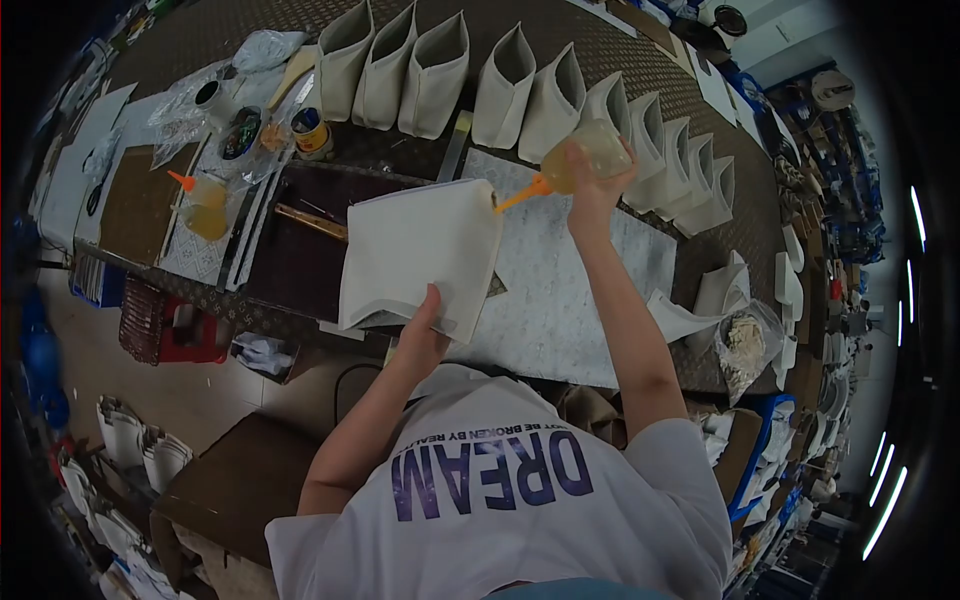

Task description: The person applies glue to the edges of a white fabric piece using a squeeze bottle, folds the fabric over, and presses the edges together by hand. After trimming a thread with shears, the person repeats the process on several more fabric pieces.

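Left hand (424, 325): fingers pinch the near edge of a white fabric pouch (420, 250), thumb on top. The other fingers are underneath and hidden. The pouch lies flat, tilted a little, at about 10 o'clock from frame centre. It sits partly on a dark board (285, 275) and partly on a pale speckled slab (570, 300), both of which rest on the bench (620, 60).

Right hand (592, 180): fingers are clenched round a squeeze bottle (592, 152) of amber liquid, raised at 1 o'clock and tipped so that its base points away from me. Its orange nozzle (520, 193) points toward 8 o'clock. The tip meets the pouch's far right corner, at the open seam. I cannot tell whether any liquid is coming out.

Surroundings:
- A row of upright pouches (435, 75) runs from 11 o'clock round to 2 o'clock along the far part of the bench. They stand open-mouthed and close together.
- A wooden strip (310, 222) lies on the dark board, just beside the pouch's left edge.
- A second bottle (207, 212) with an orange tip stands at 9 o'clock, well apart from the pouch.
- A small tin (312, 135) stands at 11 o'clock, near the leftmost upright pouches.
- A clear bag (745, 345) of pale scraps sits at 4 o'clock, at the right end of the bench.
- My white shirt (520, 500) fills the 6 o'clock edge.
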`<state>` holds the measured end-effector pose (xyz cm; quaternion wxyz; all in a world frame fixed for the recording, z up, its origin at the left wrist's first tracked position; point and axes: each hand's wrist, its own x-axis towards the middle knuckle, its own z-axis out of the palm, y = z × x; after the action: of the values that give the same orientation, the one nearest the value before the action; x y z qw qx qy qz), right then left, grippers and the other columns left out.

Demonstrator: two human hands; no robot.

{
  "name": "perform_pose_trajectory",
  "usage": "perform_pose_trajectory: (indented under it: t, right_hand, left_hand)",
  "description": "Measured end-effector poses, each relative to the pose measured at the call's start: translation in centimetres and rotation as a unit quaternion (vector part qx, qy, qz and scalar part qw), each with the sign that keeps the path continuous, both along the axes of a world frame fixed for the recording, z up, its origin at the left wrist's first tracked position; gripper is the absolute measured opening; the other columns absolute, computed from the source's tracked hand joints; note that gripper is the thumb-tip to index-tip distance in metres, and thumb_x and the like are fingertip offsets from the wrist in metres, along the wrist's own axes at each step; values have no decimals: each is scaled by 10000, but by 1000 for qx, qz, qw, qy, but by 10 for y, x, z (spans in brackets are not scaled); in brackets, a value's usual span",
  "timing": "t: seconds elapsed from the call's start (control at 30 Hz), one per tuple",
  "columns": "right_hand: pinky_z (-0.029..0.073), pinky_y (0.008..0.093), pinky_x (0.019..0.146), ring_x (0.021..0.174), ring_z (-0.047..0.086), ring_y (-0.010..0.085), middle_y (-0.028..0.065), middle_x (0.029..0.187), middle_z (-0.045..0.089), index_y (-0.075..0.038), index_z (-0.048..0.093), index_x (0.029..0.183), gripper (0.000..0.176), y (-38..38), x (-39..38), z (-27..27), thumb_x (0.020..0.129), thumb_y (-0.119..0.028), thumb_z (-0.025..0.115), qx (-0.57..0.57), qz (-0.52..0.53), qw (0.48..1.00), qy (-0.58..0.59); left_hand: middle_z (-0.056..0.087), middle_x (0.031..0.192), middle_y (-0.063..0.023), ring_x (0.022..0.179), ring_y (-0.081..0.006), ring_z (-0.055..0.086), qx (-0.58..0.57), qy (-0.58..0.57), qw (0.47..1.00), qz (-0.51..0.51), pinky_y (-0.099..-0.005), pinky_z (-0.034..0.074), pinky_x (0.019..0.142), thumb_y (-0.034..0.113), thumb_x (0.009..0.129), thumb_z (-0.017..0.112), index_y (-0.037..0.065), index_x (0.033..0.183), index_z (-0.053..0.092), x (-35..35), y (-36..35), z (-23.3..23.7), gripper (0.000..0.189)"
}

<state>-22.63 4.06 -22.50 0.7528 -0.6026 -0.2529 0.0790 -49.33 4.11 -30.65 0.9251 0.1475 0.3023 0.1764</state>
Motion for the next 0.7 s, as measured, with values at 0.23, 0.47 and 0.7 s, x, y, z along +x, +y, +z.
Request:
perform_pose_trajectory:
  t: [0.23,0.47,0.7]
  right_hand:
    - [433,316,893,1045,505,176,92,1136,486,-48,341,1194,605,-19,-3,-21,756,-97,755,20,-82,992,91]
    - [401,328,936,1073,470,182,87,1179,427,-72,273,1254,682,-51,-26,-23,756,-72,738,1,-31,993,113]
    - [394,327,945,1088,466,181,95,1186,435,-77,235,1331,756,-82,-71,-15,768,-116,738,-17,-22,991,133]
  left_hand:
    - [507,1238,-3,1143,-144,491,11,23,1000,-2,-307,400,947,456,920,518,110,1308,422,5,0,8,528]
    - [491,1275,-22,1179,-163,466,21,33,999,-9,-322,358,994,479,927,488,78,1327,404,17,1,20,573]
    - [448,1328,-47,1246,-183,407,44,6,999,-19,-332,303,1049,463,963,409,43,1359,351,23,1,23,580]
